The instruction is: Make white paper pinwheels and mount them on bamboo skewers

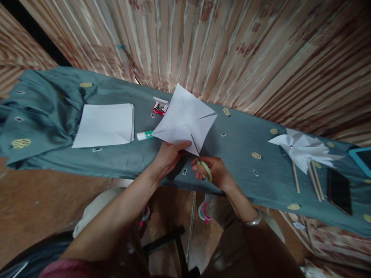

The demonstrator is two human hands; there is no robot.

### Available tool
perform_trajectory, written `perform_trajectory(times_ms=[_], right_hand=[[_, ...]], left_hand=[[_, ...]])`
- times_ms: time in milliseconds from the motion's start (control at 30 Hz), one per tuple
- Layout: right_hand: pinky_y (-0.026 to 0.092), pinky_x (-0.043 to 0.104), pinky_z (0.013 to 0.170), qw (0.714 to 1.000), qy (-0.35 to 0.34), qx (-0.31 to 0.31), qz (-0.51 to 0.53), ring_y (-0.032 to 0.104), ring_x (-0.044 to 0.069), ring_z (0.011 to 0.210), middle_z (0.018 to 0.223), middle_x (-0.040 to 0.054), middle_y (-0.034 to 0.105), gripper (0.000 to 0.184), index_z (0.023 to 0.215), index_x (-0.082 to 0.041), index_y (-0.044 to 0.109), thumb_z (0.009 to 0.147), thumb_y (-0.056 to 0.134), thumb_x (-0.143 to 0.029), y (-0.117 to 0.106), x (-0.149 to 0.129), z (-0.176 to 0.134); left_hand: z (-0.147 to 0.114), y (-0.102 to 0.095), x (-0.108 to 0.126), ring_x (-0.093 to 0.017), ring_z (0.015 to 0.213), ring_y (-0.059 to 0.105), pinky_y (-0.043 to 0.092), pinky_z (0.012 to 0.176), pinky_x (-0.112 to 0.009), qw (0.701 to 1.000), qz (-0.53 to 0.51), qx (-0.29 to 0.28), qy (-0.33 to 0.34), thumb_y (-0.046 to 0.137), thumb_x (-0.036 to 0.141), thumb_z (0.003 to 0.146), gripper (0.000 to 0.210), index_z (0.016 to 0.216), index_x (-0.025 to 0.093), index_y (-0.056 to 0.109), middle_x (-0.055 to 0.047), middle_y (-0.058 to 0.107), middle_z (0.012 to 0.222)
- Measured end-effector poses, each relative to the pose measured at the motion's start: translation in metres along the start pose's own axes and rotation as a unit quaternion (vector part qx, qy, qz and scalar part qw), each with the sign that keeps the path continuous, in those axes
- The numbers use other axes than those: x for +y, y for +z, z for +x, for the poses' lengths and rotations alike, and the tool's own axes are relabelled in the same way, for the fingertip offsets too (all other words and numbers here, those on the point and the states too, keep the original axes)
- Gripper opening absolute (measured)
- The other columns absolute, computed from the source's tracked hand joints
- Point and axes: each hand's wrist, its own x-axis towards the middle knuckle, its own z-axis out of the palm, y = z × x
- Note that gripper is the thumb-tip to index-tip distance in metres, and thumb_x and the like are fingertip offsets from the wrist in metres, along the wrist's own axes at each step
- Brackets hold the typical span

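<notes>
A square white sheet of paper (181, 112) is tilted up above the table, slit from several corners toward its middle. My left hand (171, 154) pinches its lower edge, thumb on top and fingers underneath. My right hand (214, 170) grips the pale green handles of a pair of scissors (206, 170). Their blades lie at the paper's near corner, along a slit running toward the centre. Behind the sheet's left side stands an opened small red box (159, 108) of little metal pieces. A white and green glue stick (145, 135) lies by the left corner.
A stack of white paper (104, 125) lies on the left of the cloth-covered table (240, 135). Finished paper pinwheels (301, 148) on sticks, a black phone (339, 191) and a blue-edged device (361, 158) are at the right. A pleated curtain (203, 46) hangs behind.
</notes>
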Motion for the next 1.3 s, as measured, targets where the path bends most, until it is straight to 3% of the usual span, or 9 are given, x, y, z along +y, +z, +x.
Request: perform_trajectory(times_ms=[400,1300], right_hand=[[0.036,0.022,0.043,1.0,-0.007,0.002,0.001,0.047,0.008,0.041,0.046,-0.0039,0.057,0.039,0.067,-0.016,0.066,0.056,0.082,-0.049,0.0004,0.0016,0.0007],[0.037,0.022,0.043,1.0,-0.011,0.023,0.007,0.047,0.008,0.04,0.045,-0.0035,0.058,0.041,0.065,-0.016,0.066,0.053,0.084,-0.051,0.0013,0.0023,0.0035]], left_hand=[[0.0007,-0.0019,0.0008,-0.014,0.063,0.061,0.049,0.062,-0.027,1.0,-0.003,-0.003,0.016,0.083,0.011,0.047,0.035,0.076,0.016,0.064,0.0,0.069,0.073],[-0.0021,-0.0041,-0.0068,-0.013,0.057,0.059,0.048,0.056,-0.027,0.999,0.03,-0.028,0.014,0.081,0.013,0.052,0.031,0.078,0.013,0.063,-0.001,0.067,0.07]])
